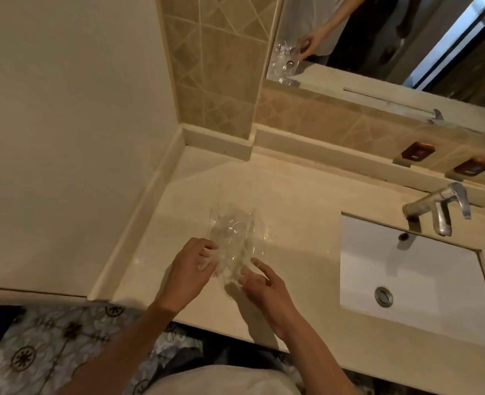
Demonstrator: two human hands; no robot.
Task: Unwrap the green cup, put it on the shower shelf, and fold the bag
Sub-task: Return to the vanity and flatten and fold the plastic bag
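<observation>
Clear plastic, crumpled and glossy, makes up the one bag point(233, 243) in view; it lies on the cream counter point(295, 201) and stretches away from the fingertips toward the tiled wall. Its near end is gathered between two hands. The left hand point(188, 273) has its fingers point(208, 248) curled against the bag's left edge, pinching the film. The right hand point(264, 283) meets the near right corner, thumb and forefinger closed narrowly on the plastic, the other fingers loosely bent behind them. No green cup can be made out in this view.

Right of the right hand's fingers, well apart, sits one white rectangular basin point(412, 277) sunk into the counter, with one round metal drain point(383, 296) and one small overflow hole. One chrome tap point(439, 208) stands at the basin's far edge. Beyond the tap, two reddish-brown tags point(417, 151) rest on the ledge against the wall; the nearer to the bag carries small pale lettering, too blurred to read. One mirror point(378, 38) hangs above the ledge and reflects a hand and the bag. One metal rail point(392, 105) runs beneath it. Below the wrists, patterned floor tiles point(50, 346) show.
</observation>
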